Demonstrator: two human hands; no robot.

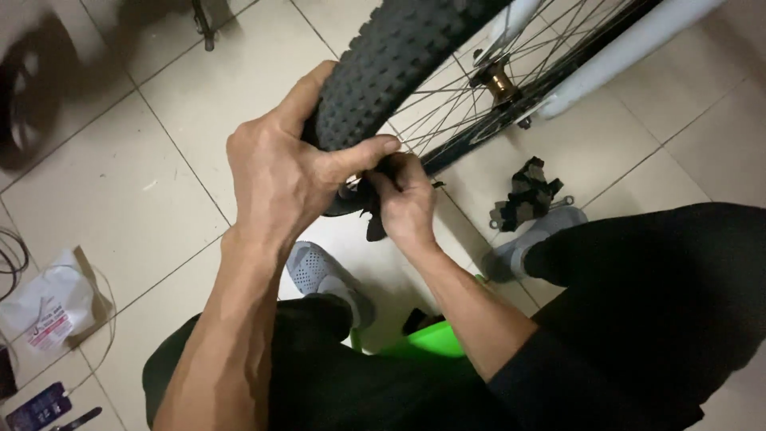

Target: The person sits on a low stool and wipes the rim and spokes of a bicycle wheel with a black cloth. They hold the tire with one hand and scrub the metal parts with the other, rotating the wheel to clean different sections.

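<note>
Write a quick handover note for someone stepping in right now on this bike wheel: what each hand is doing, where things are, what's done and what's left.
Left hand: gripping the knobby tyre, thumb pressed across its edge.
Right hand: pinching the tyre's lower edge beside the rim; what the fingers hold is hidden.
Wheel is in the white fork, above the tiled floor.
Multi-tool lies on the floor by the right foot; packaging at far left.
Done: tyre edge pulled away at this spot.
Left: cannot tell how much of the edge is unseated.

There are two hands, the left hand (275, 172) and the right hand (407, 203), at the centre of the frame. One knobby tyre (383, 64) is at the top. Two grey shoes (323, 271) are below. One paper packet (52, 303) is at lower left.
</note>
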